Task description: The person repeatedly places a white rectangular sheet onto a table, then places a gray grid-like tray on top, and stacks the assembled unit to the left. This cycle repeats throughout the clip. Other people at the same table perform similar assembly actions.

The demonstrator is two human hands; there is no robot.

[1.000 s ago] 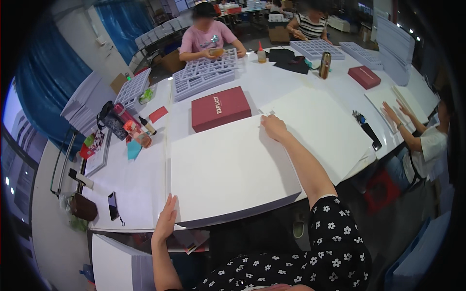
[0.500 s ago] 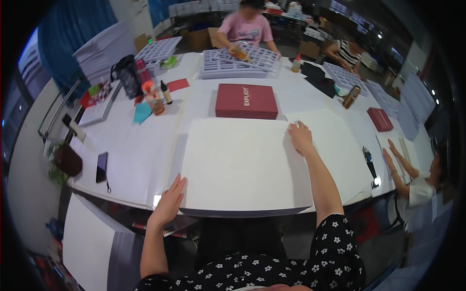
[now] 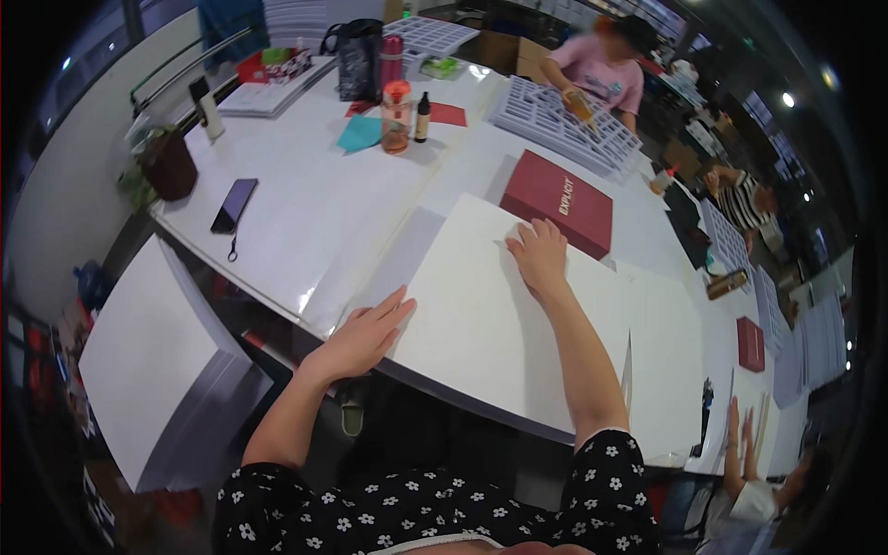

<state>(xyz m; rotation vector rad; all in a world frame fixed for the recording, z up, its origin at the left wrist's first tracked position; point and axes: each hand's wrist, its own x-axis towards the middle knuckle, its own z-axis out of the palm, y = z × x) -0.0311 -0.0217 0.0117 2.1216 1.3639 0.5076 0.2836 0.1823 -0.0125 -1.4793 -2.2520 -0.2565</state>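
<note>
A large white board (image 3: 486, 310) with a grey front edge lies on the table in front of me; whether it is one board or a thin stack I cannot tell. My left hand (image 3: 365, 333) rests at its left edge with fingers outstretched. Near the far edge, my right hand (image 3: 541, 257) lies on the white surface, fingers bent a little and apart. Just beyond that hand sits a closed dark red box (image 3: 558, 202). To the right of the board, another white sheet (image 3: 671, 370) spreads over the table.
A tall stack of white boards (image 3: 153, 347) stands at lower left, below the table. Towards the back left are a phone (image 3: 234, 205), an orange-capped bottle (image 3: 396, 118), a dropper bottle (image 3: 423, 118) and a black bag (image 3: 361, 60). Co-workers handle white grid trays (image 3: 564, 125) across the table.
My view has swung left, so the table appears tilted. My right hand has shifted from the board's far right corner leftward along its far edge. The left hand stays at the left edge.
</note>
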